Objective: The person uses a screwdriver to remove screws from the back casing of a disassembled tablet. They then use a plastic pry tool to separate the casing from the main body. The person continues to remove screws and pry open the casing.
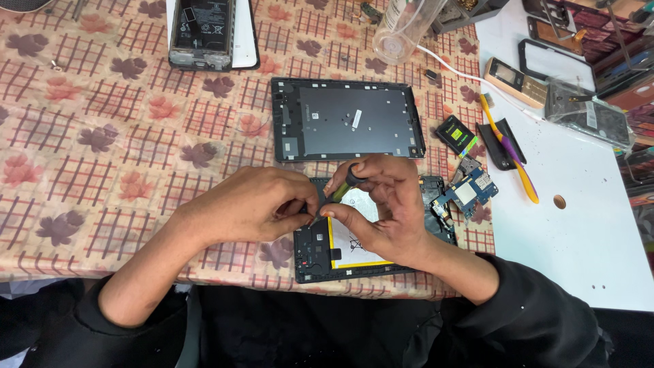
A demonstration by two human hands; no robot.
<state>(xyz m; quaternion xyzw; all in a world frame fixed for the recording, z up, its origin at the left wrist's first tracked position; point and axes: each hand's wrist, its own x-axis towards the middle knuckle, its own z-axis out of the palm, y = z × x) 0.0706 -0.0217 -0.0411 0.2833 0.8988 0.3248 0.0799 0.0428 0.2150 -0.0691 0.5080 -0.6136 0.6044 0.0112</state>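
An opened tablet (320, 255) lies near the table's front edge, its white battery with a yellow border (351, 245) showing. My right hand (381, 204) grips a small screwdriver (346, 184) with a black cap and greenish shaft, tip down on the tablet's upper left part. My left hand (255, 204) rests beside it, fingertips pinched at the screwdriver's tip. What the fingers pinch is hidden. The tablet's dark back cover (347, 126) lies just beyond, inner side up.
A blue circuit board (470, 191) sits right of the tablet, with a small black and green battery (456, 134) behind it. A purple and yellow toothbrush (507, 146) lies on the white board (579, 225). Another opened phone (202, 31) and a clear bottle (402, 27) stand at the back.
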